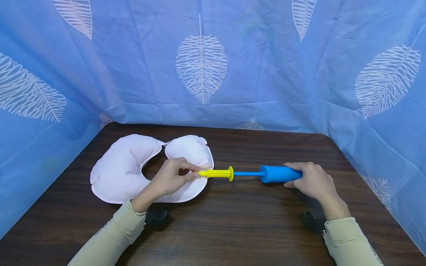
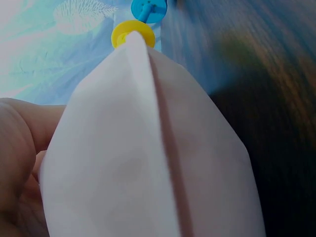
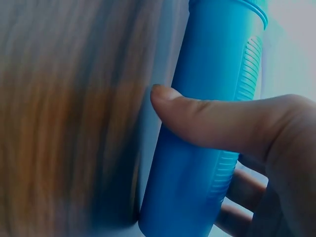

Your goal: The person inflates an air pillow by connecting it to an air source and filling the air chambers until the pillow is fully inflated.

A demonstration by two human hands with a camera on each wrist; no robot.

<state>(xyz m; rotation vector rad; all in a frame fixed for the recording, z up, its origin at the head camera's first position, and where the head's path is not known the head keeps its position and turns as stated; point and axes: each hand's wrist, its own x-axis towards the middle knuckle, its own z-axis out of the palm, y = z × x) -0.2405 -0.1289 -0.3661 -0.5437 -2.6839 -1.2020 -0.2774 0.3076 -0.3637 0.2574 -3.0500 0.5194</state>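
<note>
A pale pink U-shaped inflatable neck pillow (image 1: 116, 170) lies on the left of the table, puffed up. My left hand (image 1: 173, 175) pinches the pump's yellow nozzle end (image 1: 217, 173) at the pillow's right side; the exact joint is hidden by the fingers. From there a thin blue rod (image 1: 247, 174) runs to the blue barrel of the hand pump (image 1: 276, 174), drawn out. My right hand (image 1: 313, 179) grips that barrel, thumb across it in the right wrist view. The pillow's seam (image 2: 153, 98) fills most of the left wrist view.
The dark wooden table (image 1: 233, 229) spreads under both arms. Blue curtains with white leaf prints (image 1: 201, 66) hang along its back and both sides. A black wrist device (image 1: 156, 217) sits at the left cuff, another (image 1: 313, 222) at the right.
</note>
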